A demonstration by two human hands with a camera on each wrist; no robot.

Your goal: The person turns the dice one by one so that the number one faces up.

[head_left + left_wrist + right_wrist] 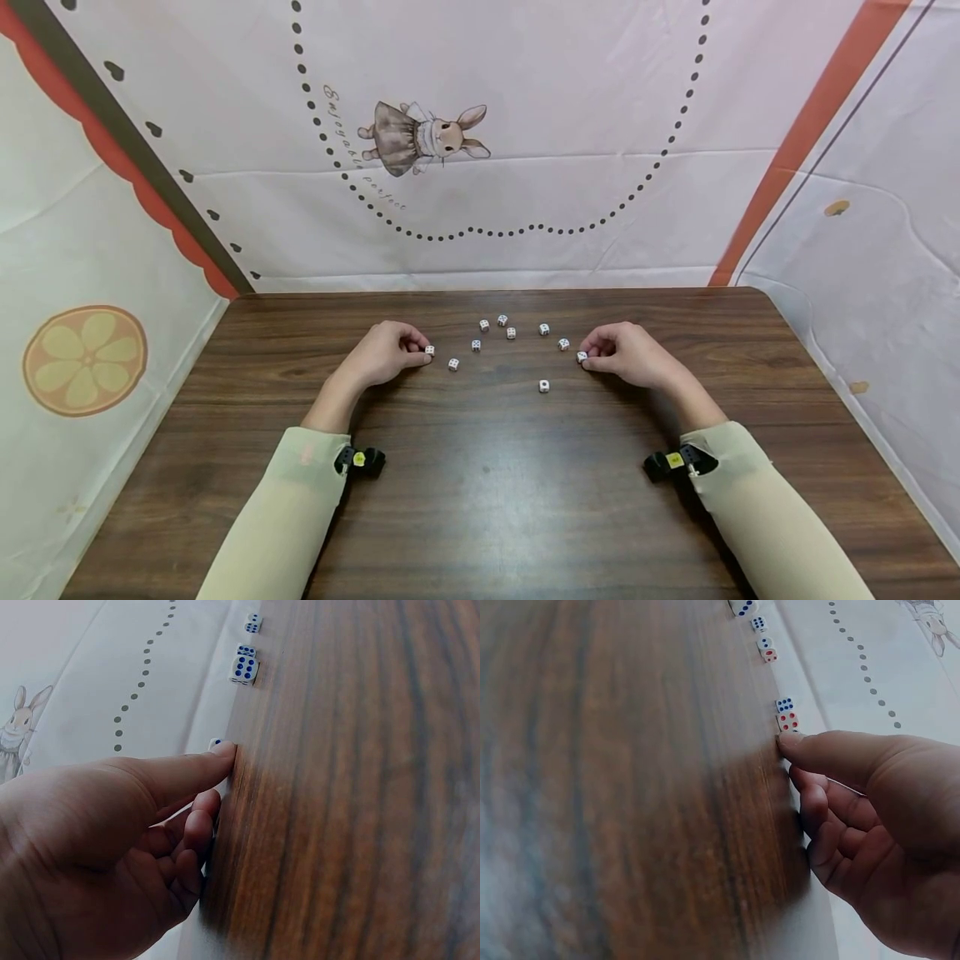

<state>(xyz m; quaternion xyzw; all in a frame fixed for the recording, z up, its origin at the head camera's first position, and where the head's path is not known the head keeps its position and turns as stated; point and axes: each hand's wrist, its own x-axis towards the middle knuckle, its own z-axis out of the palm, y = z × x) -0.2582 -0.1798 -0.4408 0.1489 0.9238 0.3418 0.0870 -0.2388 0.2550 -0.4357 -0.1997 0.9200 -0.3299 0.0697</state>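
Left hand: the left hand (381,353) is rested low over the left part of the table (480,492), its fingers bent and a white die (430,351) pinched between thumb and fingertips.
Right hand: the right hand (630,355) is held in much the same way on the other side; another die (582,357) is pinched by the thumb and bent fingers at the tips.
Dice near the left hand: a loose die (453,364) is seen just beside the pinched one, and a further die (476,346) is set beyond it.
Dice in the middle: a loose group of three dice (511,333) is gathered toward the far edge.
Dice near the right hand: two dice (564,344) are placed between that group and the pinched die.
Nearest die: a lone die (543,386) is left closest to the wearer (a single dot can be made out on it).
Sleeves: both forearms are covered by pale sleeves (277,517).
Backdrop: a white cloth (555,100) is hung behind, printed with a rabbit (420,137).
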